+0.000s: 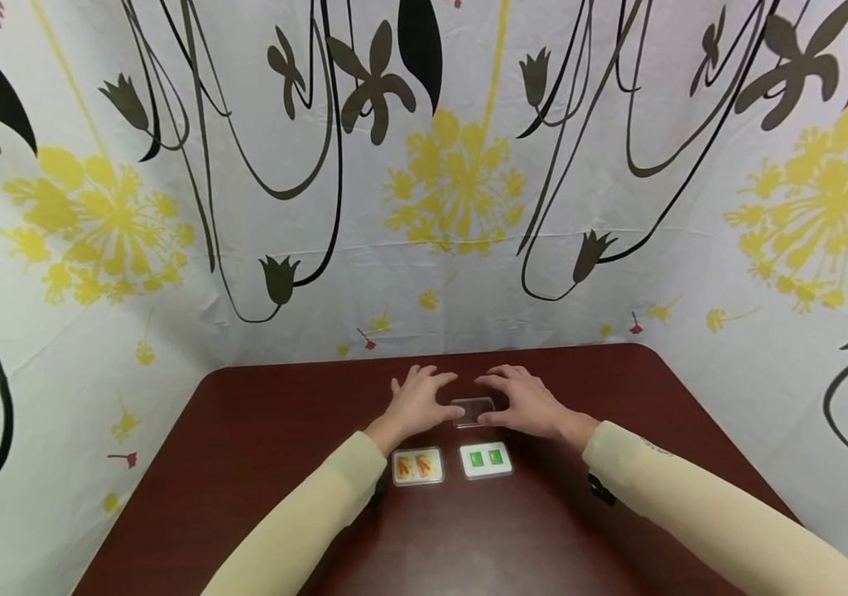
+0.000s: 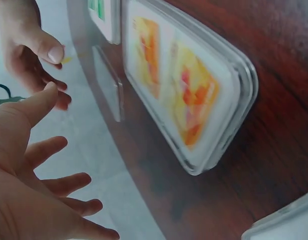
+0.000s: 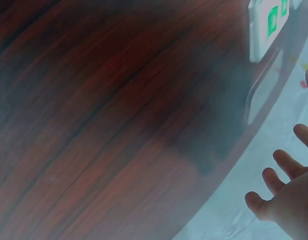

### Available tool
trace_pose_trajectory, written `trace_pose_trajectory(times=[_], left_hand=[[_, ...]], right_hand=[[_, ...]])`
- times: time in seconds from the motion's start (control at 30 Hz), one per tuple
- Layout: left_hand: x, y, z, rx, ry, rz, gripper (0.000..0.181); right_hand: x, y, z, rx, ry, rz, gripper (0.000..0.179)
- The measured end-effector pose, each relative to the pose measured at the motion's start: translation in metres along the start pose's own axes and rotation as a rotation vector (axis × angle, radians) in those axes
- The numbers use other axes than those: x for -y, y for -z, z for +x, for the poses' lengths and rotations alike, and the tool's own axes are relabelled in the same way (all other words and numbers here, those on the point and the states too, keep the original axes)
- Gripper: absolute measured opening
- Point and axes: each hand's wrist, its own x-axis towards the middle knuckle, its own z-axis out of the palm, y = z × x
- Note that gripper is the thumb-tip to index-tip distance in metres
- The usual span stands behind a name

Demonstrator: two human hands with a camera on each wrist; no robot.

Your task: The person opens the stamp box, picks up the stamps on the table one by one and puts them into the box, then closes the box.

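Note:
Both hands hover over the far middle of the table, one on each side of a clear, flat plastic lid or case [image 1: 473, 410]. My left hand [image 1: 418, 403] has its fingers spread, with the thumb overlapping the clear piece's left edge in the head view. From the other side, my right hand [image 1: 527, 403] faces it with loosely bent, parted fingers and a thumb at its right edge. Neither hand grips anything. Nearer to me lie a clear-rimmed case with two orange-yellow pictures [image 1: 417, 466] and a similar one with two green squares [image 1: 486, 460].
The dark red-brown wooden table [image 1: 439, 546] has rounded far corners and meets a white curtain with printed flowers [image 1: 454, 306]. In the left wrist view, the corner of another pale, clear-edged case [image 2: 289, 225] shows at lower right.

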Motion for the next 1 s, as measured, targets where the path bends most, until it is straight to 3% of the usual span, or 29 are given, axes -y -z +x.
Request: trace_pose_trajectory(times=[0.27, 0.4, 0.63, 0.83, 1.0], left_hand=[[0.017, -0.014, 0.011, 0.11, 0.062, 0.038, 0.075], [0.022, -0.025, 0.017, 0.137, 0.068, 0.072, 0.075], [0.027, -0.038, 0.02, 0.12, 0.065, 0.117, 0.071], [0.024, -0.039, 0.017, 0.084, 0.027, 0.109, 0.062], [0.021, -0.037, 0.013, 0.075, 0.016, 0.137, 0.059]], right_hand=[[-0.02, -0.009, -0.002, 0.093, -0.082, -0.016, 0.072], [-0.027, -0.013, -0.006, 0.091, -0.075, -0.054, 0.073], [-0.032, -0.02, -0.008, 0.072, -0.065, -0.04, 0.068], [-0.031, -0.022, -0.007, 0.072, -0.085, -0.016, 0.061], [-0.029, -0.023, -0.006, 0.057, -0.041, -0.026, 0.061]])
